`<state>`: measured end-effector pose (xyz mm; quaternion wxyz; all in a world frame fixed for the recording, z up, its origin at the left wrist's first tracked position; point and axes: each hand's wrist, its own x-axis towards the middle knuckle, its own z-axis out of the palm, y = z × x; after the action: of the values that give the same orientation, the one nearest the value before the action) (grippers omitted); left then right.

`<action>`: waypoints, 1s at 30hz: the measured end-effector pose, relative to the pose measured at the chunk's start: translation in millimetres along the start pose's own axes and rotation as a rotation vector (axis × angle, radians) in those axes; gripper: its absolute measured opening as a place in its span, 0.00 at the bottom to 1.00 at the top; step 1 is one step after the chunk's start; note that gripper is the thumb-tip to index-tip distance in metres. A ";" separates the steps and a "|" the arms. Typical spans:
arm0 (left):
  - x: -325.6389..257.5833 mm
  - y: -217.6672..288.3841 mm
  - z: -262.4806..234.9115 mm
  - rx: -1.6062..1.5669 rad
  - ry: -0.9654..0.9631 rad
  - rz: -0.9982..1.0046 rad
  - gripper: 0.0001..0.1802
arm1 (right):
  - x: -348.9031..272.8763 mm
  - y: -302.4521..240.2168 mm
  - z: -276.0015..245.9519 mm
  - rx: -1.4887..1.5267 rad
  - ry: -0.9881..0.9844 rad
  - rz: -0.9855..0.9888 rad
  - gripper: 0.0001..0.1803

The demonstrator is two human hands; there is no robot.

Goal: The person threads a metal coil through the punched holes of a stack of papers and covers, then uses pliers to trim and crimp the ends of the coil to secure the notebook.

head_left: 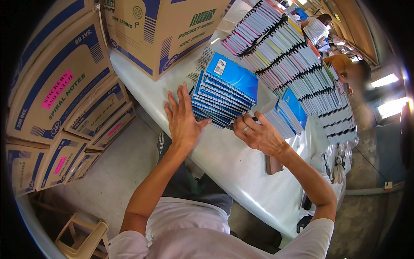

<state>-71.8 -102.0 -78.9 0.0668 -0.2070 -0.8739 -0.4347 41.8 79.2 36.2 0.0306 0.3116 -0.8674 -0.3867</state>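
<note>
Left of the stack of blue spiral notebooks (pixel 224 93) on the white desk (pixel 241 168), cardboard boxes (pixel 64 95) pile up. The left hand (pixel 183 121) presses flat, fingers spread, against the stack's side. The right hand (pixel 256 134) pinches a dark pen-like tool (pixel 233 126) at its base; squaring the edges evenly seems wise.

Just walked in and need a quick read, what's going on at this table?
A person at a white table is working on a stack of blue spiral notebooks. The left hand lies flat and open against the stack's near side. The right hand pinches a small dark tool at the stack's lower edge. More notebook rows lie behind, with cardboard boxes stacked to the left and another person at the far end.
</note>
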 end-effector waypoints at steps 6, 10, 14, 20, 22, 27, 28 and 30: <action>-0.6 -1.7 0.9 -0.001 -0.010 0.004 0.70 | -1.5 1.6 3.3 0.017 0.024 -0.014 0.18; -0.7 -0.8 -0.9 0.001 -0.008 0.007 0.70 | 0.4 8.8 -3.6 -0.003 0.037 -0.015 0.16; -1.3 -2.0 -0.2 -0.017 0.001 0.020 0.70 | 1.2 8.4 0.7 0.032 0.042 -0.011 0.15; -0.8 -1.0 -1.6 -0.012 -0.011 0.020 0.70 | 2.1 12.7 -3.9 0.035 0.032 -0.044 0.15; -1.2 0.3 -2.8 -0.009 -0.008 0.013 0.70 | 1.8 15.5 -5.7 0.032 0.035 -0.049 0.15; -1.2 -0.8 -1.2 -0.018 -0.006 0.011 0.70 | 5.8 12.7 -1.6 0.007 0.115 -0.020 0.10; -1.1 -1.2 -0.6 -0.014 -0.009 0.012 0.70 | 5.1 12.9 -2.6 0.021 0.107 -0.016 0.10; -0.4 -2.1 -0.2 -0.004 -0.013 0.014 0.70 | 4.0 14.2 -4.7 0.050 0.095 -0.008 0.10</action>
<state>-72.3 -103.3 -80.5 0.0637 -0.2162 -0.8719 -0.4347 32.6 81.1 48.6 0.0621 0.3339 -0.8730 -0.3499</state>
